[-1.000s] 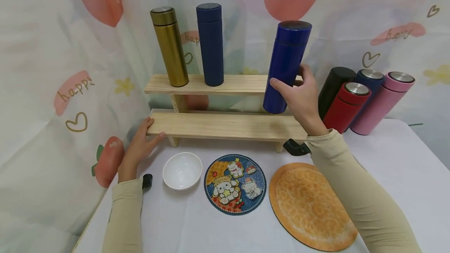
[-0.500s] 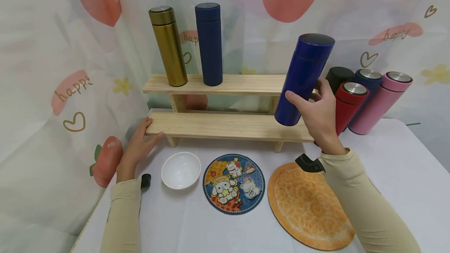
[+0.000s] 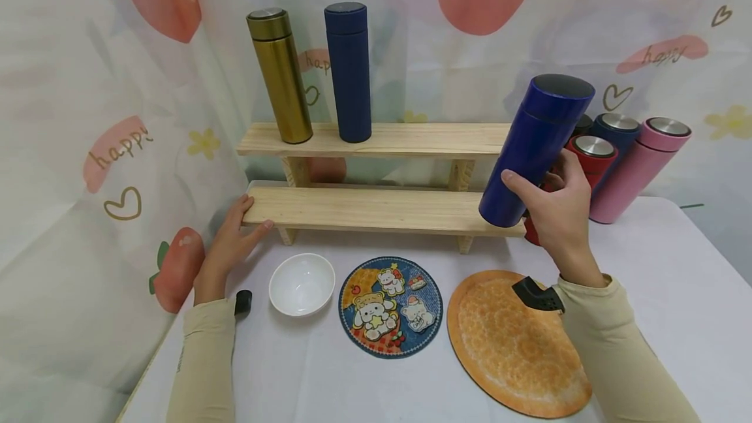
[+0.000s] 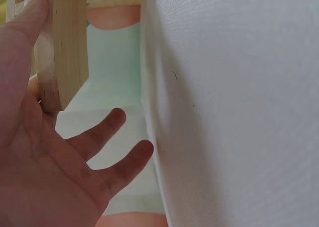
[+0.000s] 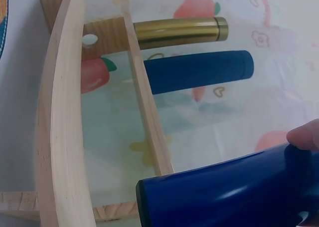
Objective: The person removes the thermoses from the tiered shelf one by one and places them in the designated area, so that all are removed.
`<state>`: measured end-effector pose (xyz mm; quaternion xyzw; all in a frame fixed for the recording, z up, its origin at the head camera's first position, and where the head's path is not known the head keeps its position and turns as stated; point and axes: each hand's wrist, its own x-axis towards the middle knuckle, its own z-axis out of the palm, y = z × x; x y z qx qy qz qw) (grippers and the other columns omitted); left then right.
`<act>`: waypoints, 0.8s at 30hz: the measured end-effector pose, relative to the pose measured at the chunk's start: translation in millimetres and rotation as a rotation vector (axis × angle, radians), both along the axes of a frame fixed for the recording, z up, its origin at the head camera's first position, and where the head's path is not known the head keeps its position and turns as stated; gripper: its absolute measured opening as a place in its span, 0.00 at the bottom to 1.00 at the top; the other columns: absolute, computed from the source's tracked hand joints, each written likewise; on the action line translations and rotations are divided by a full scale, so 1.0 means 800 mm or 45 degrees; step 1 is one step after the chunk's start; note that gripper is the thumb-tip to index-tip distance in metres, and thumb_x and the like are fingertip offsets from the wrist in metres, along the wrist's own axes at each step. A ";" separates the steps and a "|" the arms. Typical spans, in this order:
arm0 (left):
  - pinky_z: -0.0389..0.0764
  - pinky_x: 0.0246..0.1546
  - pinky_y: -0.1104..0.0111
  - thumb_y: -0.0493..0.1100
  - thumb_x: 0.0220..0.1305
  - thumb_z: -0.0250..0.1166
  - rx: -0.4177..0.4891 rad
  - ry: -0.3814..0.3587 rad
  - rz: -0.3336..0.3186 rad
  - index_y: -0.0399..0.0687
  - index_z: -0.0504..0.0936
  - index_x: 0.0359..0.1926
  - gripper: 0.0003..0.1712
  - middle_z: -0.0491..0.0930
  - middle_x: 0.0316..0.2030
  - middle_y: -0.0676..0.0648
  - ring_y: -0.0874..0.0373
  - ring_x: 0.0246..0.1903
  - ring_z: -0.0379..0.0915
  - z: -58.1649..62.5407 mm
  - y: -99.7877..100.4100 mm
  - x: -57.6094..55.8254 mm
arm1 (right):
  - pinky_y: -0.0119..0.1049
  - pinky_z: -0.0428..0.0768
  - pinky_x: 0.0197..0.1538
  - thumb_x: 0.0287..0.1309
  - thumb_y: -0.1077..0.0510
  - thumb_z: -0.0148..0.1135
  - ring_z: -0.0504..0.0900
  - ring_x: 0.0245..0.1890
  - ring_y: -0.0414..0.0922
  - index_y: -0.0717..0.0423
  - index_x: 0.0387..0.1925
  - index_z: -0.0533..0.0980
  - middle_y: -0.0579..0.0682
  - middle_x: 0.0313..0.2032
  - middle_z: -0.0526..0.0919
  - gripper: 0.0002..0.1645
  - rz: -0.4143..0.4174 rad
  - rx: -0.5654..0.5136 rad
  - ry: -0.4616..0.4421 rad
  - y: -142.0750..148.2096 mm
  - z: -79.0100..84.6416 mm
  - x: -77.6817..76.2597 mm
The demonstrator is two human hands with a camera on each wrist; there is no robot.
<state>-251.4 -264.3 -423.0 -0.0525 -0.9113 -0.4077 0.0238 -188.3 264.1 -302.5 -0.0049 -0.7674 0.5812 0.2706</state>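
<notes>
Head view: right hand (image 3: pixel 558 209) grips blue bottle (image 3: pixel 531 149), thumb on near side; bottle in the air before the wooden rack's (image 3: pixel 376 207) right end, long axis tilted, dark-topped cap up and right, base down-left. Glossy cylinder. Base overlaps the lower board's right end in this view; contact can't be told. Left hand (image 3: pixel 232 243) holds the lower board's left end. Gold metallic bottle (image 3: pixel 282 83) and matte navy bottle (image 3: pixel 351 77) upright on upper board; bare wood right of them. Red bottle (image 3: pixel 596 152) and pink bottle (image 3: pixel 634 175) just behind right hand, so little room there. White bowl (image 3: pixel 302 286), cartoon mat (image 3: pixel 390 307), orange-brown mat (image 3: pixel 519 344) in front, flat room between. Left wrist view: thumb and index pinch pale grained board; two fingers stick out straight, just beside white cloth. Right wrist view: blue bottle's rounded base points left, body running right; one finger on it.
</notes>
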 end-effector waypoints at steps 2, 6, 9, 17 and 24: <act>0.46 0.78 0.36 0.56 0.78 0.66 0.003 -0.003 0.001 0.41 0.48 0.86 0.52 0.40 0.86 0.39 0.35 0.83 0.37 0.000 0.000 0.000 | 0.45 0.80 0.63 0.64 0.58 0.74 0.80 0.58 0.47 0.45 0.75 0.72 0.49 0.65 0.79 0.40 0.002 -0.020 0.008 0.003 -0.002 0.004; 0.46 0.78 0.37 0.56 0.77 0.67 0.002 -0.007 0.005 0.41 0.49 0.86 0.52 0.39 0.86 0.39 0.36 0.83 0.36 0.001 0.002 0.001 | 0.42 0.79 0.62 0.63 0.59 0.75 0.80 0.57 0.46 0.46 0.74 0.73 0.49 0.64 0.79 0.40 -0.005 -0.046 0.016 0.010 -0.004 0.010; 0.46 0.78 0.36 0.55 0.77 0.67 -0.001 -0.009 0.006 0.41 0.49 0.86 0.52 0.39 0.86 0.39 0.35 0.83 0.37 0.001 0.002 0.001 | 0.40 0.78 0.59 0.61 0.61 0.76 0.80 0.55 0.45 0.46 0.73 0.74 0.47 0.63 0.80 0.40 -0.022 -0.077 0.011 0.017 -0.003 0.014; 0.45 0.78 0.37 0.55 0.78 0.66 0.024 -0.006 -0.005 0.39 0.48 0.86 0.52 0.39 0.86 0.39 0.36 0.83 0.36 0.000 0.003 -0.002 | 0.43 0.76 0.69 0.58 0.67 0.77 0.80 0.56 0.47 0.47 0.72 0.75 0.50 0.64 0.80 0.42 -0.030 -0.248 0.043 0.042 0.001 0.019; 0.44 0.78 0.36 0.57 0.78 0.66 0.023 -0.035 -0.001 0.41 0.47 0.86 0.53 0.38 0.86 0.39 0.35 0.83 0.35 0.001 0.001 -0.001 | 0.53 0.64 0.77 0.61 0.67 0.76 0.77 0.65 0.51 0.47 0.75 0.71 0.52 0.69 0.76 0.44 -0.057 -0.290 0.006 0.061 0.006 0.025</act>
